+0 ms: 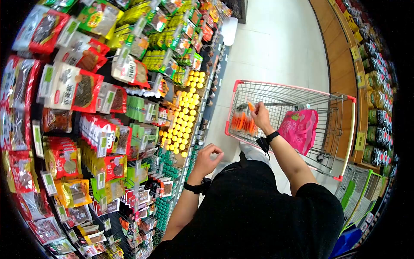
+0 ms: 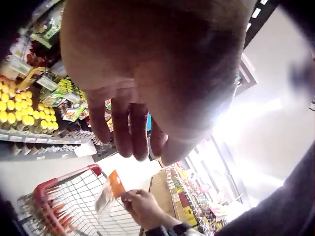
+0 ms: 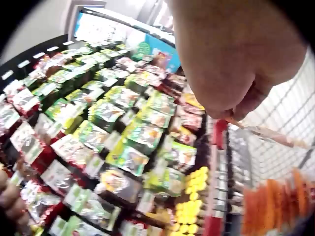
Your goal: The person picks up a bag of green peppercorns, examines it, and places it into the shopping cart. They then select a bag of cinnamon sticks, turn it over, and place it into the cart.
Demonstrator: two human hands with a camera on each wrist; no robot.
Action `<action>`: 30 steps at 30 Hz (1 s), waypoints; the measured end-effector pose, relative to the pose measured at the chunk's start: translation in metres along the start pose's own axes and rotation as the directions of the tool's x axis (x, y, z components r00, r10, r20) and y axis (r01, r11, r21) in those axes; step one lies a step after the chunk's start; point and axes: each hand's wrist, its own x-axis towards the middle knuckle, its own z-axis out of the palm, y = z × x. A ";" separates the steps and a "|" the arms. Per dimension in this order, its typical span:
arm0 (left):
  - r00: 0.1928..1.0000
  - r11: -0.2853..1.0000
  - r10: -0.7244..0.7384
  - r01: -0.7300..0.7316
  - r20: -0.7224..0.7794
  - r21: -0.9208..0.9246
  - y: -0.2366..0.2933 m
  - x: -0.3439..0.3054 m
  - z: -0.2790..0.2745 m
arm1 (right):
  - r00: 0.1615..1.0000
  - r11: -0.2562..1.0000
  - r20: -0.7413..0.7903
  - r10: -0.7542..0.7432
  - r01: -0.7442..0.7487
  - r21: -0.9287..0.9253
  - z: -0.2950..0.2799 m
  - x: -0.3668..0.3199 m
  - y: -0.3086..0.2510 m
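Through my remote cameras, the right hand (image 1: 261, 117) pinches a clear packet with an orange top (image 2: 117, 184) over a shopping cart (image 1: 232, 108). Similar orange packets (image 1: 245, 124) lie in the cart near a pink bag (image 1: 297, 129). I see the left hand (image 1: 208, 159) relaxed, fingers loosely bent, near shelved yellow-topped containers (image 1: 185, 112).

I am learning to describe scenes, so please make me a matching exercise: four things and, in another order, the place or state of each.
1. Right hand
2. Left hand
3. Pink bag
4. Yellow lids

A. inside the cart
B. in rows on a shelf
C. pinching an orange-topped packet
D. holding nothing

Pairs: 1-C, 2-D, 3-A, 4-B
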 end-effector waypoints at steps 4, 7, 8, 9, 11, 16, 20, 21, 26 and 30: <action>0.952 0.970 -0.181 0.132 -0.248 -0.202 -0.060 -0.018 -0.022 | 0.988 0.961 0.114 -0.100 0.067 0.268 0.019 -0.011 -0.137; 0.846 0.868 -0.377 0.181 -0.378 -0.462 -0.097 -0.033 -0.053 | 0.944 0.777 0.313 -0.103 -0.120 0.618 0.038 -0.024 -0.207; 0.840 0.798 -0.403 0.128 -0.364 -0.588 -0.113 -0.042 -0.065 | 0.901 0.716 0.415 -0.126 -0.207 0.667 0.032 -0.030 -0.234; 0.820 0.738 -0.465 0.152 -0.333 -0.657 -0.092 -0.048 -0.086 | 0.845 0.651 0.512 -0.156 -0.302 0.697 0.028 -0.038 -0.257; 0.865 0.428 -0.460 0.018 -0.201 -0.904 -0.087 -0.062 -0.114 | 0.803 0.556 0.553 -0.223 -0.362 0.749 0.035 -0.050 -0.273; 0.925 0.355 -0.188 -0.249 -0.330 -0.901 -0.063 -0.080 -0.122 | 0.732 0.476 0.655 -0.189 -0.516 0.713 0.057 -0.071 -0.297; 0.841 0.564 -0.245 -0.280 -0.482 -0.776 -0.052 -0.084 -0.131 | 0.765 0.484 0.629 -0.136 -0.503 0.716 0.074 -0.079 -0.308; 0.825 0.576 -0.248 -0.296 -0.508 -0.762 -0.049 -0.084 -0.133 | 0.774 0.480 0.620 -0.123 -0.501 0.720 0.077 -0.081 -0.312; 0.743 0.705 -0.195 -0.349 -0.641 -0.618 -0.056 -0.097 -0.146 | 0.837 0.694 0.543 -0.065 -0.353 0.627 0.091 -0.088 -0.319; 0.529 0.965 0.193 -0.256 -0.826 0.061 -0.045 -0.104 -0.161 | 0.644 0.785 0.729 -0.230 -0.321 0.531 0.091 -0.106 -0.340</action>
